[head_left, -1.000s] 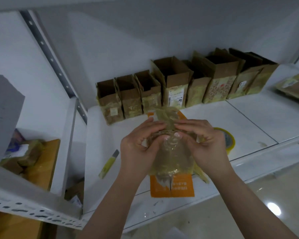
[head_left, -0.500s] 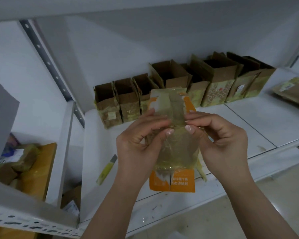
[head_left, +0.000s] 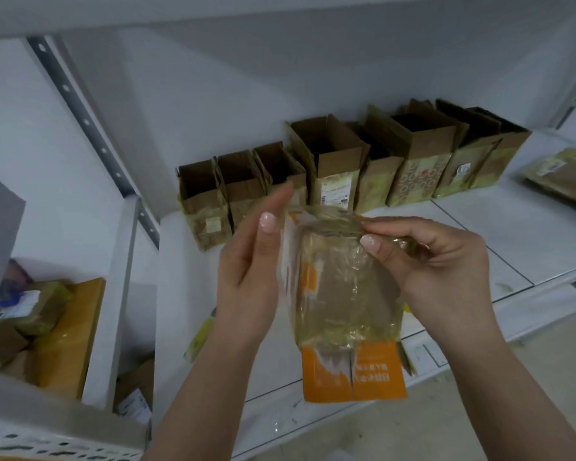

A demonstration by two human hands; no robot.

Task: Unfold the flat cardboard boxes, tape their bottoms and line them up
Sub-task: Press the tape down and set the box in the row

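My right hand (head_left: 446,267) pinches the top edge of the orange box (head_left: 343,294) — thumb on the near face, fingers curled behind it. My left hand (head_left: 256,261) lies flat against the box's left side, fingers straight and pointing toward 12 o'clock. The box is wrapped in yellowed clear tape and hangs upright in the air over the white shelf (head_left: 512,234), its orange flaps at 6 o'clock. At 12 o'clock, against the wall, a row of open boxes (head_left: 340,171) stands side by side. At 2 o'clock lie flat boxes (head_left: 566,171) — at 8 o'clock, a lower shelf (head_left: 120,294) with packages (head_left: 30,314).
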